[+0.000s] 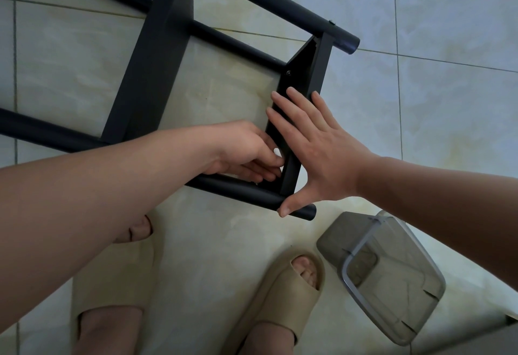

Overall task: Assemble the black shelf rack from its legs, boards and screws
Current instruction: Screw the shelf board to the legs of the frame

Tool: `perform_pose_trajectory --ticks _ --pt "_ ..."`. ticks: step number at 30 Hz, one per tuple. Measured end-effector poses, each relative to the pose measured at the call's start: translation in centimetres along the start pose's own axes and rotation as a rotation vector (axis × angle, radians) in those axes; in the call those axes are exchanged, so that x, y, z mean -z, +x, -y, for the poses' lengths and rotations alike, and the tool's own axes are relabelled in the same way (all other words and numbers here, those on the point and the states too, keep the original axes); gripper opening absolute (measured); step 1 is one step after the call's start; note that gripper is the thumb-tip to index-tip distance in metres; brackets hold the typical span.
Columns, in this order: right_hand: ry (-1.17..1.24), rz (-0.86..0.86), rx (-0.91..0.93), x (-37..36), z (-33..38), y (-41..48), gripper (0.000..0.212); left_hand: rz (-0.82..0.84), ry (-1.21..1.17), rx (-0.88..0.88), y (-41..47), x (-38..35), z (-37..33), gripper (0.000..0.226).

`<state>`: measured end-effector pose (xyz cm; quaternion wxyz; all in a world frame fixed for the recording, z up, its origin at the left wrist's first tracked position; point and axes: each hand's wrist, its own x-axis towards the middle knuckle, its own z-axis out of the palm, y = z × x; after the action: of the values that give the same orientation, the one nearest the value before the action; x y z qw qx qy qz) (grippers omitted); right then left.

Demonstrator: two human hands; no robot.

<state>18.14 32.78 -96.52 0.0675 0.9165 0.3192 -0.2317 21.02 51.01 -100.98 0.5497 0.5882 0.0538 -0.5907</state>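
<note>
The black shelf rack [151,55] lies on its side on the tiled floor, with round black legs [269,1] joined to flat boards. My right hand [316,147] lies flat and spread against the outer face of the end board [308,69], its thumb touching the near leg [241,189]. My left hand [244,150] reaches inside the frame at the lower corner of that board, fingers pinched on a small white tool [277,152]. A screw head [288,73] shows higher up on the board's inner face.
A clear plastic container [392,279] lies on the floor at the lower right, close to my right forearm. My two feet in beige slippers [283,296] stand just below the rack. A grey ledge shows at the bottom right corner.
</note>
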Motion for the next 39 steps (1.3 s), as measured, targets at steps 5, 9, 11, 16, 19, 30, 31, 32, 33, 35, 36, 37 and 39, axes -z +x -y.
perform_pose_trajectory --ticks 5,9,11,16,19,30,31,32,33,35,36,37,39 --pt "0.000 -0.004 0.000 0.0 0.0 0.0 0.149 0.001 -0.030 0.044 -0.1 -0.2 -0.3 0.004" --pt "0.002 -0.001 -0.003 0.1 0.0 0.0 0.149 -0.022 -0.075 0.050 -0.1 -0.4 -0.3 0.008" --pt "0.001 -0.004 -0.004 0.1 0.0 0.1 0.149 -0.014 -0.091 0.050 -0.2 -0.3 -0.3 0.008" --pt "0.000 -0.015 -0.001 -0.1 0.0 0.0 0.148 0.007 -0.097 0.050 -0.3 0.0 -0.2 0.004" --pt "-0.001 -0.010 -0.002 -0.1 0.0 0.1 0.148 0.013 -0.071 0.049 -0.3 0.1 -0.2 0.005" --pt "0.015 -0.024 -0.007 -0.3 0.3 0.1 0.148 0.026 0.052 0.032 -0.6 0.7 -0.1 0.010" --pt "0.014 -0.027 -0.007 -0.3 0.3 0.1 0.147 0.028 0.063 0.034 -0.7 0.8 -0.1 0.011" --pt "0.015 -0.030 -0.006 -0.3 0.3 0.1 0.147 0.030 0.077 0.036 -0.8 0.9 0.0 0.011" --pt "0.015 -0.033 -0.005 -0.3 0.3 0.1 0.147 0.032 0.094 0.037 -0.8 1.0 0.0 0.011" --pt "0.017 -0.036 -0.002 -0.3 0.3 0.1 0.147 0.033 0.128 0.032 -0.9 1.1 0.0 0.011" --pt "0.019 -0.037 -0.001 -0.3 0.3 0.1 0.147 0.034 0.141 0.028 -0.9 1.1 0.0 0.011" --pt "0.019 -0.036 -0.001 -0.4 0.3 0.2 0.147 0.034 0.152 0.024 -0.9 1.1 0.0 0.011" --pt "0.020 -0.038 -0.002 -0.4 0.2 0.2 0.147 0.033 0.179 0.019 -1.1 1.1 0.0 0.011"
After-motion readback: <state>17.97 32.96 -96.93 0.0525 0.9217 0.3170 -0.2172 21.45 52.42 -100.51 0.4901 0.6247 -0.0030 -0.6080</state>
